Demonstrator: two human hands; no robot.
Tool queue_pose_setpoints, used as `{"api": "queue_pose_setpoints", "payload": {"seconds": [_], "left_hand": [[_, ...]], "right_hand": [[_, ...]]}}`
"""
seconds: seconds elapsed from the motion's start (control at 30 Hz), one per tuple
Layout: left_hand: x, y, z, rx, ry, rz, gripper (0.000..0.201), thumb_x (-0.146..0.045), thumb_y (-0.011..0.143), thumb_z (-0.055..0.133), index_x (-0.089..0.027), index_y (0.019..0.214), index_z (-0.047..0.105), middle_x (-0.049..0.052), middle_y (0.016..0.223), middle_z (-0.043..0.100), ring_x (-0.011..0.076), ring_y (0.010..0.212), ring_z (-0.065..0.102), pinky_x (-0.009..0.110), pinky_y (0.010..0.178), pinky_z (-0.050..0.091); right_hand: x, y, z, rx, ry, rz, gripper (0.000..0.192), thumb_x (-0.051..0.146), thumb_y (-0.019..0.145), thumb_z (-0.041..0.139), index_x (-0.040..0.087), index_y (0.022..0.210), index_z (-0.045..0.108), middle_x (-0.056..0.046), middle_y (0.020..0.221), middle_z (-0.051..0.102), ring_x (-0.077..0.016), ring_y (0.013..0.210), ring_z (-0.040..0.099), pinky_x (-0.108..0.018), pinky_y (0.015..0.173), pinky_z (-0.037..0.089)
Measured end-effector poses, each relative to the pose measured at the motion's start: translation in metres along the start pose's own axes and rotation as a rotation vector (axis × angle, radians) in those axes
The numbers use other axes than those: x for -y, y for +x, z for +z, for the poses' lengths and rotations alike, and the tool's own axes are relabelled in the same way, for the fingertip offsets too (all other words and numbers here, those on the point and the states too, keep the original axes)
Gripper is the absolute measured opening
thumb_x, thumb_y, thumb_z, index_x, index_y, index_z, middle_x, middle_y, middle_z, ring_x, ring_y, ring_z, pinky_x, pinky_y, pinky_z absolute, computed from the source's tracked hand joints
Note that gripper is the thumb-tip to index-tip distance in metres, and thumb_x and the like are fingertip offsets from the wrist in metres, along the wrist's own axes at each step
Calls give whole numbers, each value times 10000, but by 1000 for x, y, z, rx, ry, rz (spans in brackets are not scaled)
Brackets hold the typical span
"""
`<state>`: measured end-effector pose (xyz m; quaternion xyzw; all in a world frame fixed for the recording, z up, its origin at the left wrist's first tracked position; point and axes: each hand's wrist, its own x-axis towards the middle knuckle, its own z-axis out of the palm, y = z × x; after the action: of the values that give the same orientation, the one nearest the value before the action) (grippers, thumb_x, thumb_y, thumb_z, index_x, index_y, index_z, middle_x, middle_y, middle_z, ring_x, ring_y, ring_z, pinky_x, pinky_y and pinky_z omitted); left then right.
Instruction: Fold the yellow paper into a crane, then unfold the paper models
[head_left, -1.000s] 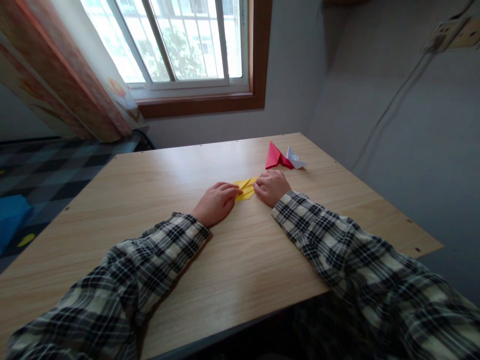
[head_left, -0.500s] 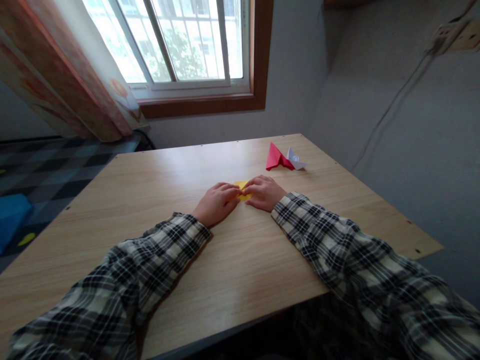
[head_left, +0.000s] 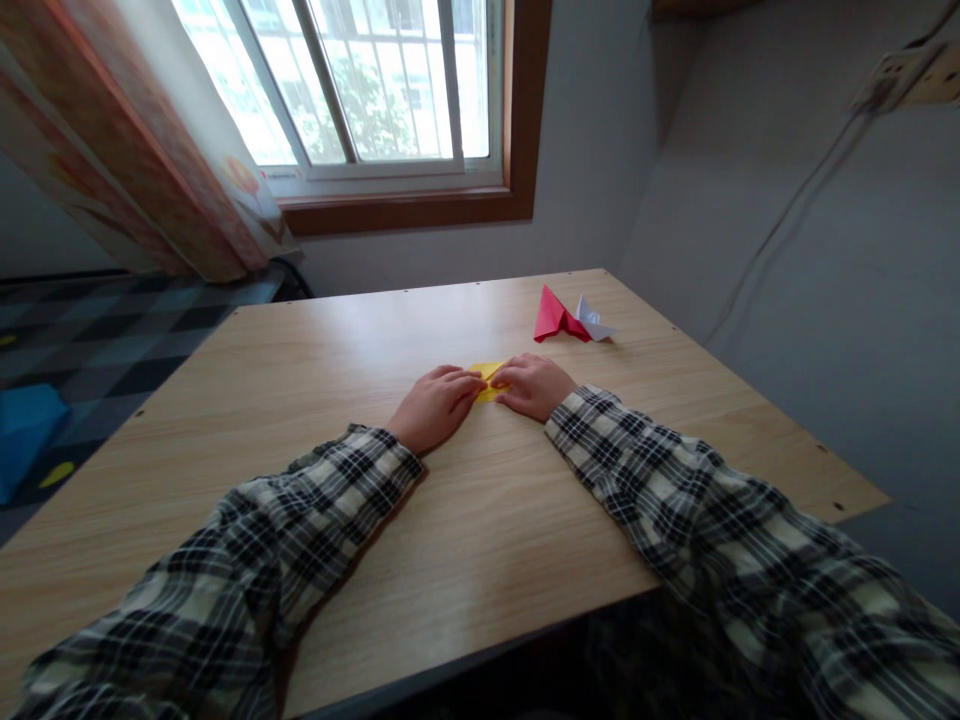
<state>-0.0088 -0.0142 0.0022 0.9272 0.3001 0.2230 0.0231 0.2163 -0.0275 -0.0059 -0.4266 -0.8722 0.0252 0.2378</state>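
Both hands lie flat on the table (head_left: 375, 330), near its middle, with a small folded yellow paper (head_left: 488, 375) pinned between them; the left hand (head_left: 436, 405) rests palm down, fingers loosely together and stretched toward the paper, its fingertips on the paper's left edge; the right hand (head_left: 534, 385) is also palm down, fingers bent a little, covering the right part of the paper and pressing it to the wood; neither hand is closed around anything. Only a small patch of the yellow paper shows, bright and flat, with a crease line and a pointed corner peeking out by the fingertips; the rest is hidden under the hands. Farther back on the right side of the table lie a red folded paper (head_left: 553, 315) and, touching it, a white folded paper (head_left: 595, 322), well apart from the hands.
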Motion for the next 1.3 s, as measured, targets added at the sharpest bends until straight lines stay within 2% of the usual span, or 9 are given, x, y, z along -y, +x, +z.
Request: {"api": "queue_pose_setpoints", "payload": {"seconds": [0.17, 0.4, 0.57, 0.8, 0.97, 1.1, 1.3], "left_hand": [[-2, 0, -3, 8, -3, 14, 296, -277, 992, 434, -209, 1118, 694, 72, 1161, 727, 233, 1111, 628, 450, 992, 515], [-5, 2, -11, 107, 57, 151, 309, -317, 1030, 390, -217, 1157, 653, 62, 1188, 709, 213, 1078, 645, 411, 967, 523], [-8, 4, -13, 120, 74, 170, 299, -337, 1031, 393, -209, 1125, 648, 77, 1148, 711, 212, 1049, 652, 420, 957, 525], [-8, 0, -11, 77, 120, 103, 275, -332, 1012, 434, -228, 1091, 676, 56, 1119, 733, 226, 1025, 670, 401, 886, 554], [-4, -3, -7, 29, 147, 41, 250, -306, 986, 474, -232, 1102, 683, 51, 1082, 745, 225, 1005, 680, 384, 860, 560], [-3, -3, -7, -8, 130, -37, 249, -263, 964, 475, -225, 1086, 689, 58, 1039, 748, 217, 965, 680, 369, 846, 556], [-5, -3, -9, -56, 77, -137, 273, -204, 934, 463, -215, 1095, 683, 52, 1012, 743, 202, 902, 674, 338, 819, 546]], "right_hand": [[1, 0, -1, 0, -26, 0, 174, 284, 864, 680, 219, 1014, 737, -76, 1073, 727, -225, 984, 628, -374, 886, 462], [1, -1, -1, -18, 4, -17, 193, 292, 917, 603, 200, 1007, 747, -85, 1065, 731, -213, 971, 634, -375, 885, 465], [0, -1, -1, -16, 7, -17, 193, 277, 913, 595, 203, 1006, 747, -77, 1057, 733, -209, 963, 633, -368, 881, 462], [0, -1, 1, -37, 28, -32, 194, 249, 897, 602, 208, 1020, 746, -81, 1065, 735, -218, 972, 635, -377, 882, 460], [1, -2, 1, -109, 33, -42, 210, 306, 880, 642, 222, 1041, 747, -68, 1095, 732, -230, 1045, 616, -408, 959, 424], [3, -3, 2, -147, 17, -76, 362, 447, 804, 734, 257, 1112, 725, -57, 1152, 718, -258, 1150, 578, -452, 1038, 365], [3, -5, 4, -193, -51, -72, 569, 458, 717, 805, 270, 1234, 659, -65, 1246, 679, -301, 1249, 517, -525, 1121, 262]]}}
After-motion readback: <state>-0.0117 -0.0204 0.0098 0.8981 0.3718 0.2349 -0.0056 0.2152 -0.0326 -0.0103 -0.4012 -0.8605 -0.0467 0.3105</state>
